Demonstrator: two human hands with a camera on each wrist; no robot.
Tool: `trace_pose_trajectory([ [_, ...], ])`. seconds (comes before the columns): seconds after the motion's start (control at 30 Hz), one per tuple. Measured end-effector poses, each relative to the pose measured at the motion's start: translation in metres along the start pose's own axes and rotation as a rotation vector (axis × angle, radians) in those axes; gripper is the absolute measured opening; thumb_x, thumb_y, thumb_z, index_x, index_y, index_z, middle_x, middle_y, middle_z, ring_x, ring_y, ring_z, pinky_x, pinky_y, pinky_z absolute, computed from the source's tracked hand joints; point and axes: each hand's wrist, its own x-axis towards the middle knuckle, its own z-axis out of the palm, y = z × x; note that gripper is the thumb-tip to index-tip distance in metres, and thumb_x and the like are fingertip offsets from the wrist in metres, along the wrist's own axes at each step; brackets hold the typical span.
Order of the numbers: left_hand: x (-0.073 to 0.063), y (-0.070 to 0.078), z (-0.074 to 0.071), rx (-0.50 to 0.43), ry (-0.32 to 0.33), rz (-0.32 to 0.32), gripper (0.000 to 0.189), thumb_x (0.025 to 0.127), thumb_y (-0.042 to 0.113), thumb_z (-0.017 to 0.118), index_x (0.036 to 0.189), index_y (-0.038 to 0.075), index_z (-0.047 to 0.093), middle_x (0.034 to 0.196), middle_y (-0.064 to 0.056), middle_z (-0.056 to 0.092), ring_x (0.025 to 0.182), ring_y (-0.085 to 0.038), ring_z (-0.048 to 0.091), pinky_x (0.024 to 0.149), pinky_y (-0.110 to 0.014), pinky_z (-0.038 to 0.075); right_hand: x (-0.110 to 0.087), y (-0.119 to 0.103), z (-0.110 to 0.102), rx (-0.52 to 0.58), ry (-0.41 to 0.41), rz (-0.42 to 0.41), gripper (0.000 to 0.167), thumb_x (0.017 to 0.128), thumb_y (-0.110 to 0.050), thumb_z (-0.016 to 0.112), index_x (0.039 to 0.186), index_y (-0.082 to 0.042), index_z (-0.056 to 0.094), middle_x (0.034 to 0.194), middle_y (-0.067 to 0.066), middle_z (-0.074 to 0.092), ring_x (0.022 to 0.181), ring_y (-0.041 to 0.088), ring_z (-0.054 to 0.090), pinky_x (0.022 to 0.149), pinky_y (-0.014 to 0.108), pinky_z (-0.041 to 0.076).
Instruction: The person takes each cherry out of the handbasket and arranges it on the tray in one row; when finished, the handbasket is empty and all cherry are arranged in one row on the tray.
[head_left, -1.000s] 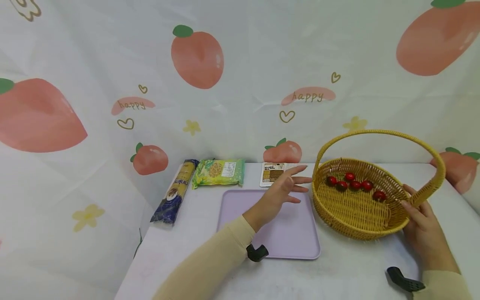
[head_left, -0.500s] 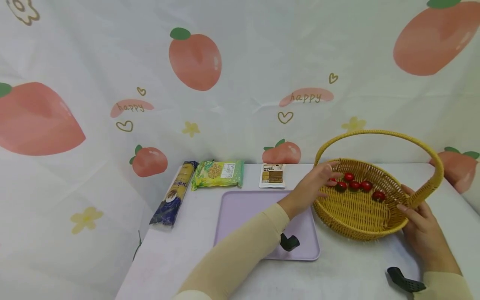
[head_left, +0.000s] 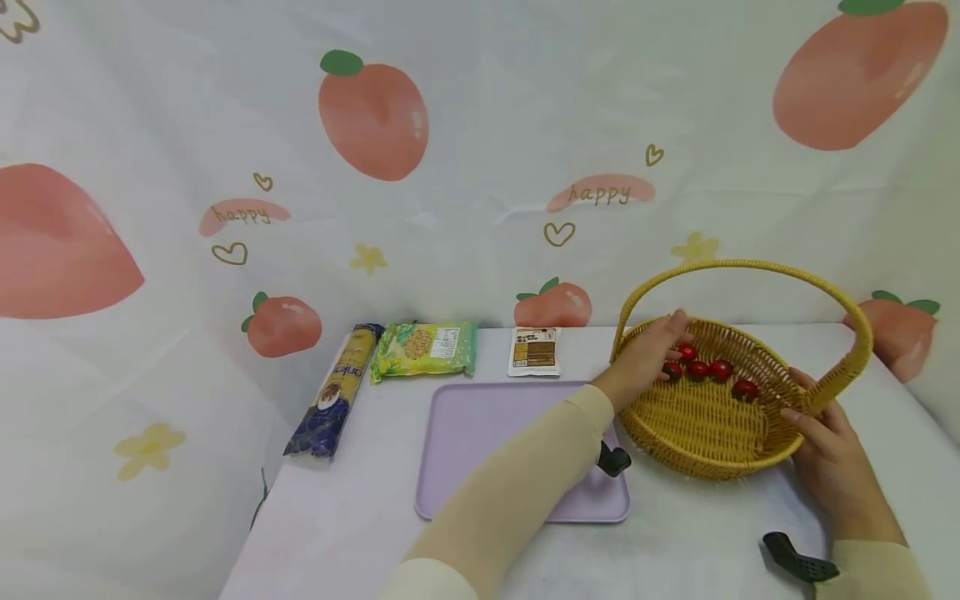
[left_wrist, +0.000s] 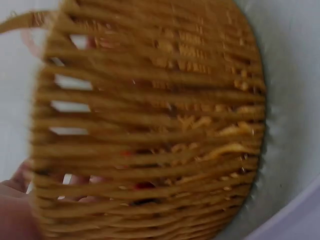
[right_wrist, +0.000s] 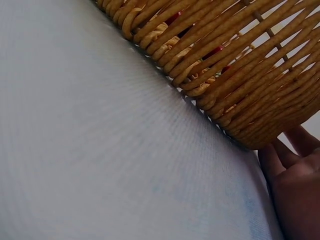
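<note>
A yellow wicker basket [head_left: 697,429] with a tall arched handle stands at the right of the table in the head view. Several small, shiny dark red round fruits [head_left: 721,370] lie in its back half. My left hand [head_left: 647,358] reaches over the basket's left rim, fingers loosely extended at the leftmost fruits and covering part of them. In the left wrist view the basket's woven side [left_wrist: 150,110] hides most of those fingers. My right hand [head_left: 828,450] grips the right rim by the handle's base, thumb inside; its fingers [right_wrist: 282,152] show against the outer wall.
Left of the basket lies a lilac tray [head_left: 457,450], partly under my left sleeve. Behind it are a small white-and-brown packet [head_left: 534,352] and a green-yellow bag [head_left: 423,350]. A long blue-and-gold pasta packet [head_left: 335,392] lies at the left edge. A printed curtain hangs behind.
My left hand has moved right, from above the tray across the rim and into the basket. My right hand keeps its grip on the basket. The head view has shifted slightly.
</note>
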Motion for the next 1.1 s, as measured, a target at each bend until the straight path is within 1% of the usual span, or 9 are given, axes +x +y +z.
trace_pose_trajectory([
  [0.17,0.008,-0.005,0.004,0.075,0.047,-0.025,0.063,0.114,0.063,0.040,0.161,0.024,0.053,0.149,0.009,0.061,0.132,-0.012,0.058,0.103,-0.037,0.052,-0.001,-0.001,0.002,-0.019,0.009,0.000,0.060,0.111,0.012,0.036,0.165,-0.013,0.047,0.151,-0.001,0.055,0.130,0.007,0.058,0.095,0.023,0.054],
  [0.33,0.011,-0.008,0.013,0.202,0.084,-0.101,0.049,0.108,0.028,0.072,0.155,0.030,0.059,0.142,0.010,0.064,0.122,-0.008,0.062,0.093,-0.030,0.053,-0.003,-0.001,0.004,-0.035,0.015,0.008,0.060,0.112,0.011,0.037,0.165,-0.014,0.046,0.152,-0.002,0.054,0.131,0.007,0.056,0.096,0.022,0.054],
  [0.57,0.013,-0.010,0.015,0.299,0.113,-0.137,0.053,0.103,0.005,0.071,0.151,0.025,0.064,0.138,0.007,0.067,0.123,-0.007,0.061,0.089,-0.026,0.050,-0.002,-0.001,0.007,-0.047,0.007,0.007,0.060,0.112,0.010,0.036,0.166,-0.014,0.044,0.154,-0.002,0.052,0.134,0.007,0.054,0.098,0.022,0.053],
  [0.63,0.014,-0.011,0.016,0.319,0.113,-0.153,0.052,0.102,0.000,0.068,0.150,0.022,0.065,0.138,0.005,0.067,0.112,-0.006,0.063,0.078,-0.025,0.048,-0.002,-0.001,0.007,-0.055,0.013,0.011,0.059,0.112,0.009,0.037,0.166,-0.014,0.044,0.154,-0.003,0.051,0.134,0.006,0.053,0.098,0.022,0.053],
  [0.7,0.015,-0.013,0.017,0.346,0.106,-0.185,0.053,0.101,-0.003,0.066,0.148,0.021,0.067,0.135,0.005,0.068,0.086,-0.005,0.061,0.064,-0.025,0.043,-0.001,-0.001,0.007,-0.063,0.020,0.018,0.059,0.113,0.009,0.038,0.167,-0.015,0.043,0.154,-0.003,0.050,0.135,0.006,0.053,0.098,0.022,0.053],
  [0.77,0.017,-0.014,0.018,0.371,0.090,-0.213,0.053,0.100,-0.006,0.065,0.145,0.021,0.070,0.132,0.007,0.069,0.063,-0.008,0.047,0.054,-0.027,0.035,-0.001,-0.001,0.007,-0.074,0.026,0.022,0.059,0.113,0.008,0.038,0.167,-0.015,0.043,0.155,-0.003,0.048,0.135,0.006,0.052,0.098,0.022,0.052],
  [0.83,0.018,-0.015,0.019,0.427,0.071,-0.228,0.048,0.099,-0.004,0.067,0.139,0.022,0.074,0.128,0.009,0.070,0.055,-0.011,0.035,0.050,-0.027,0.031,-0.001,-0.001,0.006,-0.073,0.024,0.018,0.059,0.113,0.008,0.038,0.167,-0.015,0.043,0.155,-0.002,0.048,0.135,0.006,0.052,0.098,0.022,0.052],
  [0.9,0.018,-0.016,0.020,0.483,0.054,-0.223,0.044,0.099,-0.004,0.067,0.133,0.021,0.077,0.124,0.011,0.072,0.058,-0.011,0.040,0.052,-0.026,0.034,-0.002,-0.001,0.006,-0.069,0.016,0.009,0.059,0.113,0.009,0.037,0.167,-0.013,0.043,0.155,-0.001,0.049,0.135,0.007,0.053,0.099,0.022,0.052],
  [1.1,0.016,-0.018,0.025,0.650,-0.020,-0.165,0.036,0.097,0.003,0.074,0.127,0.021,0.080,0.116,0.013,0.074,0.095,-0.005,0.062,0.075,-0.020,0.047,-0.001,-0.002,0.005,-0.083,0.016,0.009,0.059,0.112,0.009,0.037,0.167,-0.013,0.042,0.155,-0.001,0.049,0.135,0.007,0.053,0.100,0.021,0.051],
])
